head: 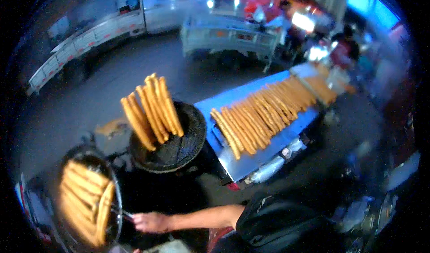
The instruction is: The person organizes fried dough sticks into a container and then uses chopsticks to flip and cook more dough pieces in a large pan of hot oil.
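My right hand (152,222) is closed around the handle of a thin metal utensil, probably tongs (123,212). Its far end reaches over a round frying pan (120,199) at the lower left and meets a fried dough stick (105,207) lying across several others (79,199). Beyond it, more fried dough sticks (156,107) stand upright, leaning on the far side of a dark round mesh drainer (191,125). At the bottom edge, a small skin-coloured patch may be my left hand; too little shows to tell its state.
To the right, a long row of fried dough sticks (258,115) lies on a blue-topped table (235,93). Plastic bags (272,169) hang along its near side. Blurred people (344,48) are near its far end. A cargo vehicle (231,34) and a low-sided truck bed (90,41) stand behind.
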`<state>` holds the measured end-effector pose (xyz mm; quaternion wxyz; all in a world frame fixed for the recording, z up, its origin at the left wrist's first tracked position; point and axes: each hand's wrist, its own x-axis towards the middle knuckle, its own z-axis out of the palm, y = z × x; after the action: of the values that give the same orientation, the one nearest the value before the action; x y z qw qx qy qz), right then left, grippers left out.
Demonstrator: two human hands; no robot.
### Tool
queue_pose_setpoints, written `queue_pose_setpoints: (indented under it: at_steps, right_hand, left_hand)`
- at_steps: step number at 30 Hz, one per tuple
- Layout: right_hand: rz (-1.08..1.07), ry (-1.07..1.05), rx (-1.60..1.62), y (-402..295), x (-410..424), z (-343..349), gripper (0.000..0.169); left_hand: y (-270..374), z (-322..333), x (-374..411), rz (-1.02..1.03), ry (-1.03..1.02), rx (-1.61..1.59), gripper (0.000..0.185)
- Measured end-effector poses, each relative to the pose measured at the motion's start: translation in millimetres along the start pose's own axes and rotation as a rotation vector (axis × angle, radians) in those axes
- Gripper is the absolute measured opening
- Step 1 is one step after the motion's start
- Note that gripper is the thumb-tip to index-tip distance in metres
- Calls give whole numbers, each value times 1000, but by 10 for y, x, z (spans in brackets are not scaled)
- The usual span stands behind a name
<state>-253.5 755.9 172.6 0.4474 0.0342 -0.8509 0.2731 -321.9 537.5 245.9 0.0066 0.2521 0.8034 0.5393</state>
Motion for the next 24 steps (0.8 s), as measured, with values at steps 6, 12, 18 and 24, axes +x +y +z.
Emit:
queue_pose_setpoints:
  at_steps: [6,12,18,24]
  right_hand:
    - [90,109,171,107,-201,206,24]
    - [221,-51,290,416,-225,423,37]
    - [503,-105,572,-94,239,-376,40]
    - [569,-150,612,-59,339,-514,38]
  left_hand:
    - [167,178,-60,65,-3,-73,32]
    - [444,599,-56,110,-45,-166,32]
    - [674,671,-107,100,-62,-143,32]
    - [805,752,-53,84,-66,-95,32]
